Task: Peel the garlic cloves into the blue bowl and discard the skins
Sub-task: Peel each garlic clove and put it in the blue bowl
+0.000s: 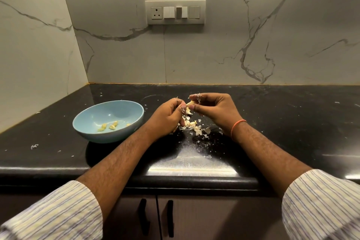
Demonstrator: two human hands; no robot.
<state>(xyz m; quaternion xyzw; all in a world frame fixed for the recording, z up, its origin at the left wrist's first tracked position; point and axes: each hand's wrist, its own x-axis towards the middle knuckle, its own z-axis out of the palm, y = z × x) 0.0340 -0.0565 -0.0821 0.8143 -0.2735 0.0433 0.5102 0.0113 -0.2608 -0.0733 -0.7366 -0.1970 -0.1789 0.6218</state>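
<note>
A pale blue bowl (93, 115) sits on the black counter at the left, with several peeled yellowish garlic cloves (112, 126) lying in it. To its right, my left hand (167, 117) and my right hand (214, 111) meet over the counter. Both pinch one garlic clove (190, 103) between their fingertips, and a flake of skin hangs from it. Bits of skin stick to my right fingertips. A loose heap of papery garlic skins (194, 125) lies on the counter just under and between my hands.
The black counter (272, 122) runs into a corner with marble walls behind and to the left. Small skin flecks (34, 146) are scattered over it. A switch plate (175, 12) hangs on the back wall. Cabinet doors with black handles (169, 218) lie below the front edge.
</note>
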